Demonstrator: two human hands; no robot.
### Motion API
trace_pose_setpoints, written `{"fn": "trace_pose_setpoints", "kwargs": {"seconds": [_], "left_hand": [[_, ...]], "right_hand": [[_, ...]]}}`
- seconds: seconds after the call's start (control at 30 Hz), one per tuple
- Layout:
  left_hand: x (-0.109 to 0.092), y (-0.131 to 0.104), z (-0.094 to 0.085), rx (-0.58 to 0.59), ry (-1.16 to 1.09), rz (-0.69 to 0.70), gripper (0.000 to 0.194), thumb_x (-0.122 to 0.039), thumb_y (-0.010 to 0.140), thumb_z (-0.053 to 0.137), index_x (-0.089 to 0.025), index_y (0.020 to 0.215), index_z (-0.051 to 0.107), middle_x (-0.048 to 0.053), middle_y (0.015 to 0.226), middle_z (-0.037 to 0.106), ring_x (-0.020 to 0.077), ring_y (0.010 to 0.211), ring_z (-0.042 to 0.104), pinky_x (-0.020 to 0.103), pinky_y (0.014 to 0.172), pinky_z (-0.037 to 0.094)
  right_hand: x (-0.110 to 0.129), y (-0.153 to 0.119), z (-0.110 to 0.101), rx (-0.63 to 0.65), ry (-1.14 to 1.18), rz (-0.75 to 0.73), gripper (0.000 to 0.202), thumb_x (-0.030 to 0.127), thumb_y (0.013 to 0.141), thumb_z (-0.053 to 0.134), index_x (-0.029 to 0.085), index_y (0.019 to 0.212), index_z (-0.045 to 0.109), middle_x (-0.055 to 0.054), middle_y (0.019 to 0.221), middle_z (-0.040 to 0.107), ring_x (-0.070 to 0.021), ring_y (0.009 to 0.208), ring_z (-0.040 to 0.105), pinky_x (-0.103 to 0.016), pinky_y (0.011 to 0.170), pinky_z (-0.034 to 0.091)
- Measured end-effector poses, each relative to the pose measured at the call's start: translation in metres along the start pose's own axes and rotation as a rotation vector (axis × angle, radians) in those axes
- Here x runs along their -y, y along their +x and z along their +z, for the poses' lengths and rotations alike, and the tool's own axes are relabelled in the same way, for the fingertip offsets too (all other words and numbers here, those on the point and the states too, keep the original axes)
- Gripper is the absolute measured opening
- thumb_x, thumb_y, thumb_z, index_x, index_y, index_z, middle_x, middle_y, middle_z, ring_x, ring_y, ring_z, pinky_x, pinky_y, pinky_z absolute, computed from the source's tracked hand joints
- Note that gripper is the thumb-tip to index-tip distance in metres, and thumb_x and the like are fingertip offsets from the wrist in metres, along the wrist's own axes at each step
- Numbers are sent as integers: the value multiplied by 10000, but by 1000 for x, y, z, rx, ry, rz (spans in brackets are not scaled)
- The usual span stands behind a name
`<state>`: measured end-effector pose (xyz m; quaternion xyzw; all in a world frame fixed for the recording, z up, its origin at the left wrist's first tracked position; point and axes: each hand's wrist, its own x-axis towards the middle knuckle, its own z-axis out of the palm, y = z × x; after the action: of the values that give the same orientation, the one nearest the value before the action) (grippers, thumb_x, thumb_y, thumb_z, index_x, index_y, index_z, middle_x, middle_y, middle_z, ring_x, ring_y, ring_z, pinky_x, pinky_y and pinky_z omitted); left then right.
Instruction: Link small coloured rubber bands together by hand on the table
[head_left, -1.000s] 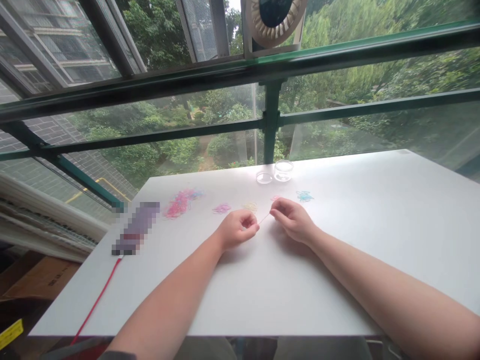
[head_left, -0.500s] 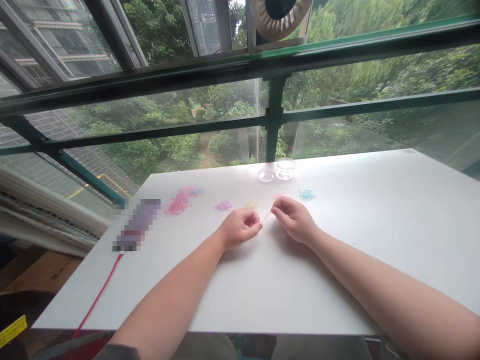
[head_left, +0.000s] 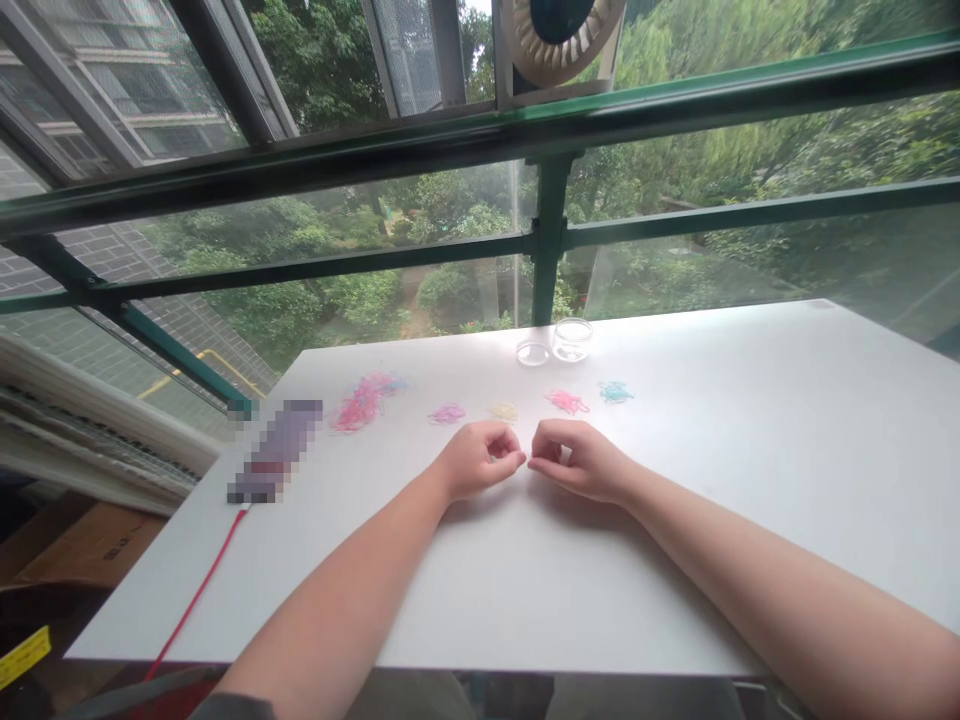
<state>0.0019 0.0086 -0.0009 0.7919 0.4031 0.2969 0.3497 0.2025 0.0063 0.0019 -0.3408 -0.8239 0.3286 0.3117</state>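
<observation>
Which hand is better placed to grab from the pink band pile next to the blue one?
Right, probably. The right hand sits just in front of that pink band pile. The left hand is nearer the yellow pile. Both hands are pinched together, fingertips nearly touching.

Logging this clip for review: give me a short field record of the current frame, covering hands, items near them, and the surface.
Left hand: curled, fingertips pinched, resting on the white table
Right hand: curled, fingertips meeting the left's
Held item: too small to tell
Small piles beyond the hands: purple bands, yellow bands, pink bands, blue bands
Larger pile, far left: pink heap
Far edge: clear jar, clear lid
</observation>
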Motion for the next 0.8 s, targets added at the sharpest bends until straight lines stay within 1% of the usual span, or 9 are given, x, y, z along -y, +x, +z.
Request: {"fn": "trace_pose_setpoints", "kwargs": {"seconds": [0.13, 0.3, 0.43, 0.57, 0.8], "left_hand": [[0, 0, 0, -13, -5, -13, 131, -256, 750, 578, -141, 688, 588, 7, 648, 581, 92, 585, 502, 207, 558, 402], [-2, 0, 0, -22, -2, -18, 132, -259, 738, 588, -140, 681, 588, 9, 645, 582, 95, 593, 505, 207, 565, 406], [-3, -1, 0, -9, 0, -26, 135, -255, 728, 593, -140, 661, 571, 4, 634, 576, 88, 583, 496, 202, 559, 400], [-1, -1, 0, -6, 5, -45, 155, -261, 719, 594, -137, 632, 560, -4, 598, 554, 77, 543, 464, 193, 521, 371], [0, -2, 1, 0, -4, -62, 162, -256, 693, 597, -135, 597, 547, -12, 557, 529, 66, 507, 430, 187, 488, 339]], "right_hand": [[3, -1, 0, 29, 4, 8, 105, 207, 742, 560, 187, 667, 489, 5, 636, 514, -110, 583, 461, -236, 547, 395], [6, -2, -1, 80, 12, 28, 108, 160, 712, 537, 185, 643, 458, 17, 617, 492, -99, 558, 438, -222, 511, 368], [7, -2, -1, 91, 17, 10, 106, 140, 706, 520, 184, 648, 443, 21, 619, 475, -92, 558, 424, -211, 503, 357], [8, -3, -1, 113, 18, -11, 94, 129, 706, 508, 179, 663, 440, 22, 627, 479, -88, 564, 423, -210, 518, 363], [7, -3, 0, 98, 45, -10, 92, 99, 684, 489, 175, 665, 441, 22, 630, 477, -86, 567, 419, -207, 520, 359]]}}
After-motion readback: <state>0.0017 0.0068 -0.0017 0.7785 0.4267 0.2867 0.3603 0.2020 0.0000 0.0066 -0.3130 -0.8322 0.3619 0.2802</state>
